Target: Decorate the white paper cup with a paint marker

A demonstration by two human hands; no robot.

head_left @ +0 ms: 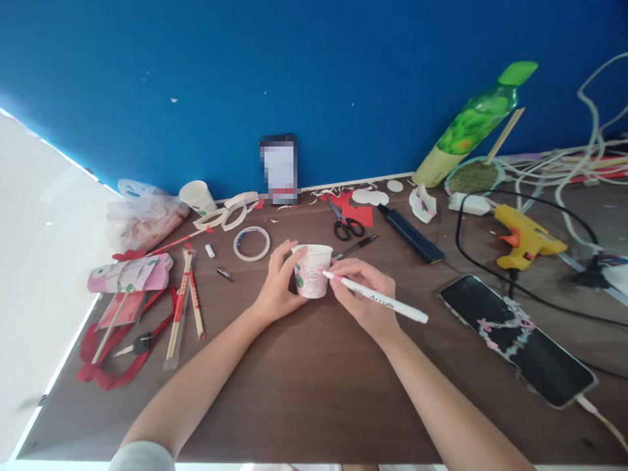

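Blue wall (196,85) up front, the brown desk (314,399) beneath it, and at mid-desk two hands are busy. The left hand (279,288) has its fingers and thumb clamped around the left side of the paper cup (311,282), which stands upright, mouth up, between the hands. The right hand (367,294) pinches the white marker (392,305) near its tip, fingers together on the barrel — a writing grip, tail end slanting away to the right. That nib is right at the cup's printed wall; touching or just short, I cannot tell. Looks like the marking step, pen to cup, and what it calls for next is a firm left hold, a light stroke, perhaps a small turn of the cup.
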